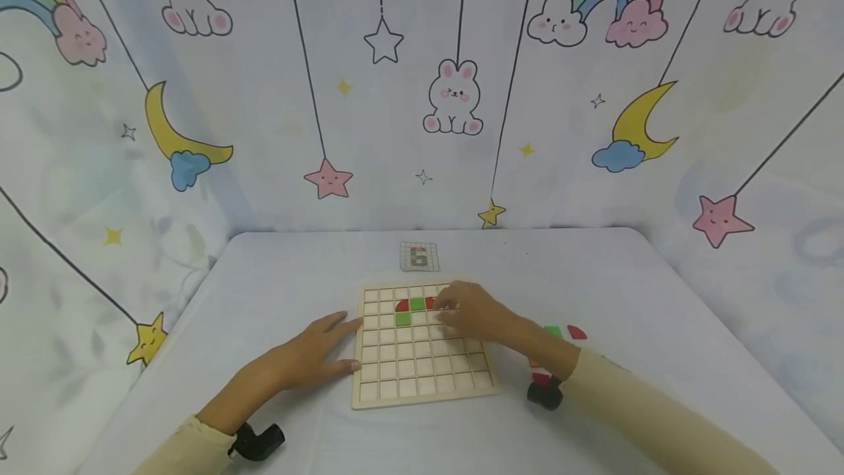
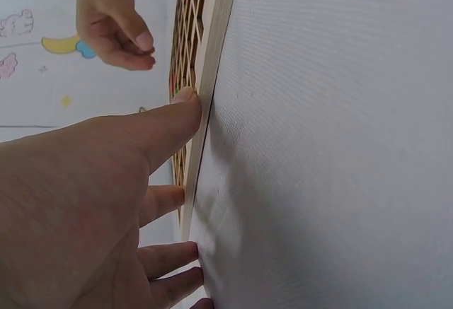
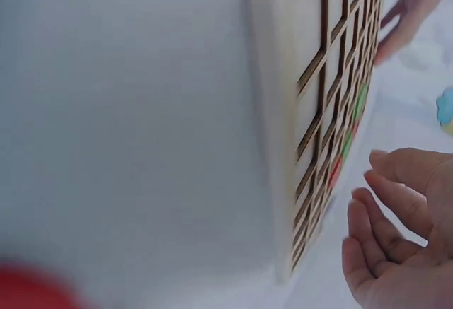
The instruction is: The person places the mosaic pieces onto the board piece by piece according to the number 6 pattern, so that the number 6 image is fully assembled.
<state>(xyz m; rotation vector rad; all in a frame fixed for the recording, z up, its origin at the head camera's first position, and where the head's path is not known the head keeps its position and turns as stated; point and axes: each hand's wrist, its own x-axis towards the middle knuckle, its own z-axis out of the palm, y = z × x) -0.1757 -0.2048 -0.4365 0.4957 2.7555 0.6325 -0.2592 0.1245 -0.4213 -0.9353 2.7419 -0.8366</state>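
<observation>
A wooden grid board point(image 1: 389, 388) lies flat on the white table. In its upper rows sit a red rounded piece point(image 1: 402, 306), a green square point(image 1: 417, 304), another red piece point(image 1: 431, 303) and a second green square point(image 1: 403, 319). My left hand point(image 1: 310, 358) rests its thumb and fingertips against the board's left edge, fingers spread. Over the board's upper right hovers my right hand point(image 1: 481, 314), fingertips beside the second red piece and partly covering that row. In the right wrist view, the right hand point(image 3: 410, 231) has loosely bent fingers, thumb apart, and nothing visible between them.
Behind the board lies a small card point(image 1: 419, 256) with a printed grid pattern. Right of the board, partly behind the right forearm, are loose pieces, including a green one point(image 1: 554, 330), a red quarter-round point(image 1: 576, 332) and another red one point(image 1: 542, 379). A patterned cloth point(image 1: 395, 108) hangs behind the table.
</observation>
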